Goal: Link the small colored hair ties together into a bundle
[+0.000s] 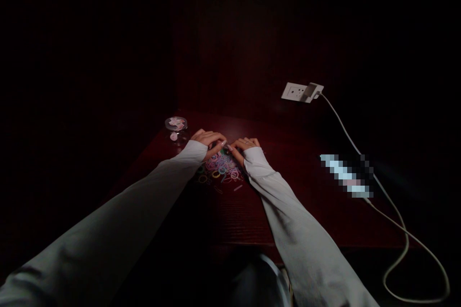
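A loose pile of small coloured elastic bands (223, 165) lies on the dark red table, in pink, purple, blue, yellow and green. Over the far side of the pile my left hand (209, 141) is bent inward, its thumb and fingers closed in a pinch. My right hand (242, 147) comes in from the other side, also pinched, its fingertips almost meeting those of the left. Whatever sits between the fingertips is too small and dark to name. Left of my left hand stands a clear jar (175, 129) with pink and white patterning on top.
On the right of the table (245, 220) lies a blurred phone-like device (342, 175) with a lit screen. A white cable (396, 213) loops from it past the table edge and up to a charger (312, 91) in the wall socket (295, 91). Surroundings are very dark.
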Tool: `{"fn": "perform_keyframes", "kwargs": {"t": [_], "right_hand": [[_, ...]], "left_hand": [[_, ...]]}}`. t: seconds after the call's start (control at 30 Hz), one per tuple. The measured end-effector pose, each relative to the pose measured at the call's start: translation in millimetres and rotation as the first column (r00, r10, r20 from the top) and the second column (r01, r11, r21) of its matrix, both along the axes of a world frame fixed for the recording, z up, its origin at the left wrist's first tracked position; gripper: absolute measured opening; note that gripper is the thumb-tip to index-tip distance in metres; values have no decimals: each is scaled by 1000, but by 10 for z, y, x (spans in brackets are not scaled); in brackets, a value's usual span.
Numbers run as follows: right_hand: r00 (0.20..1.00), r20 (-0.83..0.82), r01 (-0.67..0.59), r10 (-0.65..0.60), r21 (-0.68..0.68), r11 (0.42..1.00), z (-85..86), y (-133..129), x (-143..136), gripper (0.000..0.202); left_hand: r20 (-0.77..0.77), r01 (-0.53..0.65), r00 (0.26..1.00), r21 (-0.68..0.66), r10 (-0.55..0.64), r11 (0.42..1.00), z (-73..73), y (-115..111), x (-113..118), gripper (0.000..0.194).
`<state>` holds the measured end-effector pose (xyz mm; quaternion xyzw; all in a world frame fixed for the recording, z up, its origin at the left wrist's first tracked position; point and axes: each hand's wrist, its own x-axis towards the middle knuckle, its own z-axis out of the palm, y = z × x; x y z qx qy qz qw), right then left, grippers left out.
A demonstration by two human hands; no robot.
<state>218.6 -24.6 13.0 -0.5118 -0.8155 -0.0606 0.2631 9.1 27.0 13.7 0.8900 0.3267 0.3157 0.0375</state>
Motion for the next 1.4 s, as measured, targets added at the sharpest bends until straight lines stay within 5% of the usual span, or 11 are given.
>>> {"fn": "perform_keyframes", "kwargs": {"t": [1.1,1.4], "right_hand": [[1000,27,6,-5,-37,999,101,-83,8,34],[989,-148,-13,-1,-96,995,43,-38,-43,23]], "left_hand": [[8,50,999,115,-52,992,-17,-11,0,31],[25,79,996,63,-81,995,-79,101,-18,36]]}}
